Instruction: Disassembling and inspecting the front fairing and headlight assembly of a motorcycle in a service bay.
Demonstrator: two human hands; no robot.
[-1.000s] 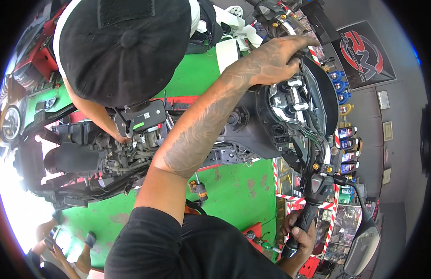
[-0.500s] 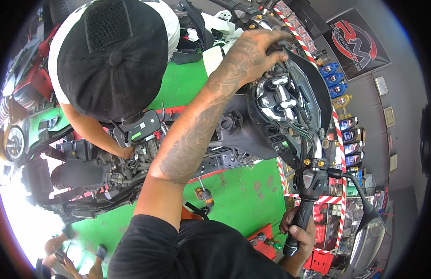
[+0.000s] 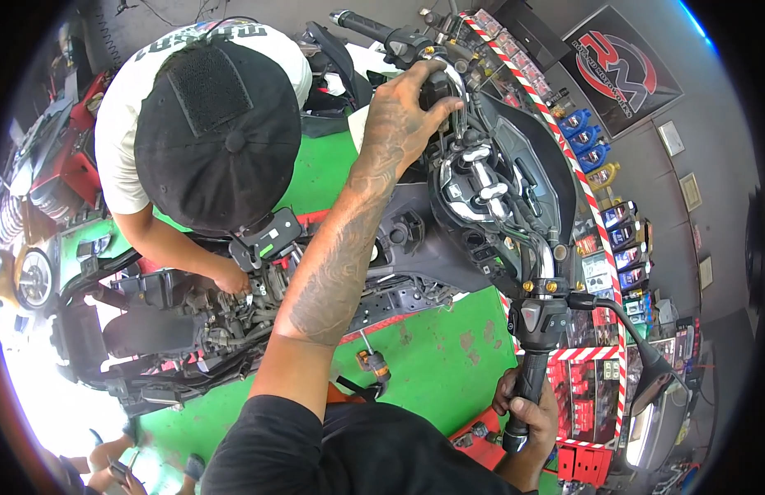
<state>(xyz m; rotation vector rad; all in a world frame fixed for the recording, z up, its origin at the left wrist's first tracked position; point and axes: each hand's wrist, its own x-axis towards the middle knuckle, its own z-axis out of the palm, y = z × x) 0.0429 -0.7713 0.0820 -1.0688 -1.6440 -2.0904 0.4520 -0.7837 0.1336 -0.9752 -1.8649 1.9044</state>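
My right hand (image 3: 532,414) is wrapped round the black rubber grip (image 3: 530,375) at the near end of a motorcycle's handlebar. Stretched across the bike, my tattooed left arm ends in my left hand (image 3: 401,115) beside the far part of the chrome handlebar (image 3: 478,175). Its thumb and fingers are bent around a dark rounded part (image 3: 435,87) that I cannot make out. Beyond that hand, the far grip (image 3: 360,25) is bare. A switch housing (image 3: 541,323) and a mirror (image 3: 656,388) sit by my right hand.
On the left a co-worker in a black cap (image 3: 221,136) leans over the stripped bike, with a hand (image 3: 234,279) at the exposed engine parts (image 3: 209,318). A power tool (image 3: 371,363) hangs by the frame over the green floor (image 3: 432,359). Bottles (image 3: 593,157) line shelves at right.
My left hand has drawn back from over the handlebar and bent round the dark part, uncovering the far grip. My right hand stays on its grip. The whole view has shifted slightly.
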